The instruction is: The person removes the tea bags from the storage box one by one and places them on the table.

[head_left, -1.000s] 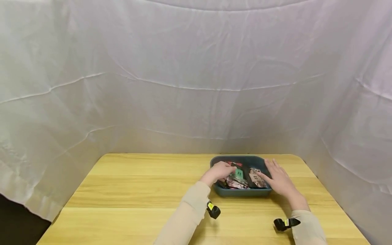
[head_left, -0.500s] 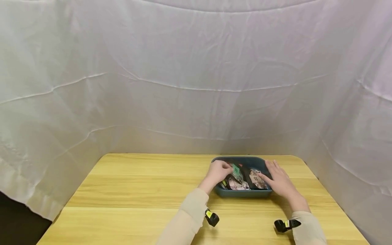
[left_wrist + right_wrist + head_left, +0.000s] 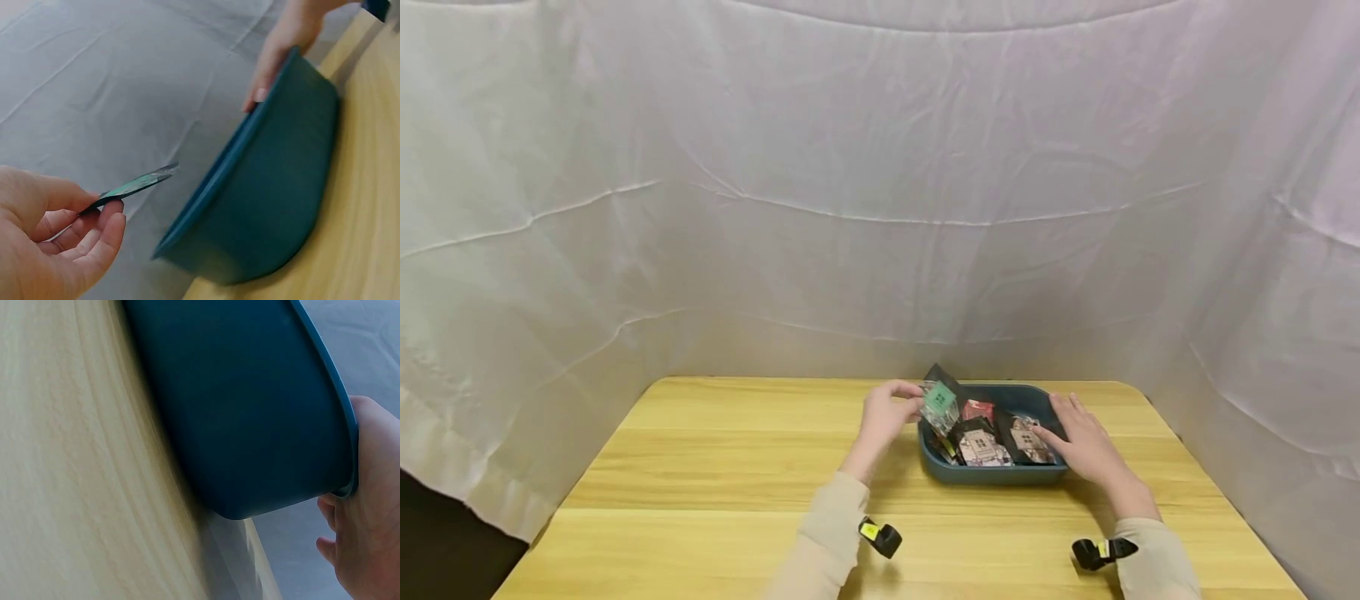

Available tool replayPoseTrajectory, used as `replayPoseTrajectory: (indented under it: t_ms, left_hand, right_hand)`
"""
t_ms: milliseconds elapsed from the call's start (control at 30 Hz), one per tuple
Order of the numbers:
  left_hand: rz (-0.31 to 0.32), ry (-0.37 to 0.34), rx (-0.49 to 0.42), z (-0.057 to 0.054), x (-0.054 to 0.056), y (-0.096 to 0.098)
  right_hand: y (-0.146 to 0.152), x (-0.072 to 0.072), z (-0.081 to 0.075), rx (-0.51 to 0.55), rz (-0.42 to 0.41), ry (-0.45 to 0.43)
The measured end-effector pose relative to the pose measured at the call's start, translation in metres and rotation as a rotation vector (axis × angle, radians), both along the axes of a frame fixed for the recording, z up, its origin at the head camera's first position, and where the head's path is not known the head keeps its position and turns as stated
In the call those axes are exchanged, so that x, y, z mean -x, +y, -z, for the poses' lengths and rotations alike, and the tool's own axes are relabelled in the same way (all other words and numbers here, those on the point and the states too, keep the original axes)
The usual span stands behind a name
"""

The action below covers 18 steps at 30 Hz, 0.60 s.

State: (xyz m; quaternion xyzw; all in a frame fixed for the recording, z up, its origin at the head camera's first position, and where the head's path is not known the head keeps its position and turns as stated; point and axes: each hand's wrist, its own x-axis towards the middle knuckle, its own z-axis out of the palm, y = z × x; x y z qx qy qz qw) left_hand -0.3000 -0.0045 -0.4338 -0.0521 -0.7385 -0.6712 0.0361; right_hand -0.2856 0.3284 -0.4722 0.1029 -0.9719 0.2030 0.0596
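My left hand [image 3: 883,412] pinches a small flat packet [image 3: 940,402] by its edge, thumb on one side and fingers on the other. The packet has a green label, a clear front and a black back, and it is raised over the left rim of a dark teal plastic bin [image 3: 996,475]. Inside the bin lie more packets, among them a pink-labelled one [image 3: 981,448], a red one [image 3: 977,409] and a beige-labelled one [image 3: 1030,440]. On the bin's right end, my right hand [image 3: 1086,442] holds the rim, thumb over the inside and fingers along the outside.
The bin stands near the back edge of a light wooden table [image 3: 715,467]. A pale grey curtain [image 3: 880,275] hangs behind the table and on both sides. Each wrist wears a small black camera, such as the left one [image 3: 883,537].
My left hand has lifted the green-labelled packet out from among the others and moved left with it, uncovering the pink and red packets. The right hand has stayed on the rim.
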Motion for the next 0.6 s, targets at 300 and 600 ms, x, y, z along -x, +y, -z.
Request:
replayPoseTrajectory:
  t_ms: [300,600]
  left_hand:
    - [-0.093,-0.039,-0.135,-0.005,0.002,-0.063]
    - [-0.191,-0.042,-0.138,-0.008,0.001,-0.115]
  right_hand:
    - [-0.001,0.002,0.003,0.004,-0.011,0.012]
    - [-0.001,0.004,0.003,-0.001,-0.012,0.013]
